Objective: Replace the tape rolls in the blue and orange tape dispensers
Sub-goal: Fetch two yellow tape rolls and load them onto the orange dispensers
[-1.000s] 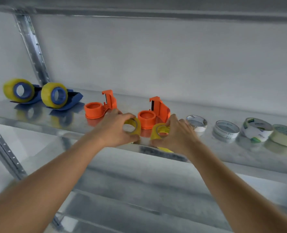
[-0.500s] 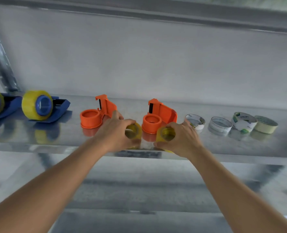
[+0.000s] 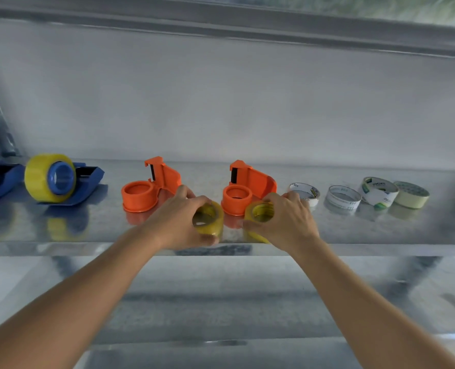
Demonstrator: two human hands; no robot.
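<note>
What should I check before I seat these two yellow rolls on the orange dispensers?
1. Left hand has a grip on the left yellow roll: ok.
2. Right hand has a grip on the right yellow roll: ok.
3. Hub of the left orange dispenser is bare: ok.
4. Hub of the right orange dispenser is bare: ok.
5. Blue dispenser already carries a yellow roll: ok.
6. Loose tape end faces each cutter: cannot tell.
</note>
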